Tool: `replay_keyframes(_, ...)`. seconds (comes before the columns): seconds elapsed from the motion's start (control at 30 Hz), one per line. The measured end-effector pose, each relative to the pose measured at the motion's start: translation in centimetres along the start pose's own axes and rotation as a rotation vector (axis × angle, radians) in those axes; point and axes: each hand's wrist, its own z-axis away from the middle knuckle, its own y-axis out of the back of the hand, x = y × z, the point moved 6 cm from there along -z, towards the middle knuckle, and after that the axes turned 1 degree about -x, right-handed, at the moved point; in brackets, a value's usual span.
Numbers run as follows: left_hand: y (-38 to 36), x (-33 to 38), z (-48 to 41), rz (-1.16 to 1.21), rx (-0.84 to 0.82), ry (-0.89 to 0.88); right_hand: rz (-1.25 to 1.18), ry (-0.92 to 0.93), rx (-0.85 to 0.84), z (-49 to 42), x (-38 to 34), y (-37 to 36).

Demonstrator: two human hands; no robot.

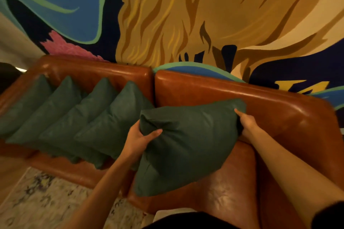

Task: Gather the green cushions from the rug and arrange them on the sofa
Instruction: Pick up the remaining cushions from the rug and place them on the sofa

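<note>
Soft dark green square fabric cushion [188, 141] is tilted over the glossy brown leather sofa [279, 109] seat. The left hand [137, 138] bunches its 10 o'clock corner, the right hand [245, 122] grips the 2 o'clock one.

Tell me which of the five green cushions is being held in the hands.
The rightmost cushion: the left hand and right hand grip its ends. The other four cushions lean in a row, untouched.

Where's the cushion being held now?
In the head view the held cushion is centre-right, left hand and right hand gripping its ends, over the sofa, beside four leaning cushions.
</note>
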Motion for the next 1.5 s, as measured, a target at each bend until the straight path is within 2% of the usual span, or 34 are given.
replay_keyframes(0.1,1.7,-2.6,0.0,0.056,0.069,0.141,0.154,0.074,0.038,-0.5,-1.5,-2.7)
replay_keyframes(0.2,3.7,-6.0,0.4,0.136,0.162,0.336,0.255,0.122,-0.021,-4.8,-1.0,-5.4)
replay_keyframes(0.3,6.1,-8.7,0.7,0.118,0.295,0.478,0.383,0.131,-0.036,-7.0,-0.3,-8.1)
replay_keyframes(0.4,7.7,-10.1,0.3,0.134,0.379,0.493,0.484,0.174,-0.015,-2.4,-1.8,-10.9)
replay_keyframes(0.6,10.8,-10.9,-0.6,0.070,0.506,0.474,0.507,0.219,-0.051,-2.5,-2.1,-15.1)
replay_keyframes(0.67,11.6,-11.0,-1.7,-0.008,0.471,0.464,0.514,0.236,-0.127,-2.1,-2.5,-17.3)
replay_keyframes(0.83,9.6,-10.4,-2.8,-0.306,0.246,0.426,0.575,0.262,-0.286,1.4,-2.7,-19.6)
replay_keyframes(1.13,4.3,-10.6,-2.7,-0.109,0.016,0.468,0.469,0.199,-0.347,6.9,1.3,-12.4)
replay_keyframes(1.33,-0.1,-8.0,-1.5,-0.359,-0.227,0.177,0.425,0.202,-0.374,11.8,4.4,-8.2)
replay_keyframes(1.5,-1.8,-6.8,0.9,-0.323,-0.306,0.071,0.324,0.229,-0.348,17.1,6.4,-5.7)
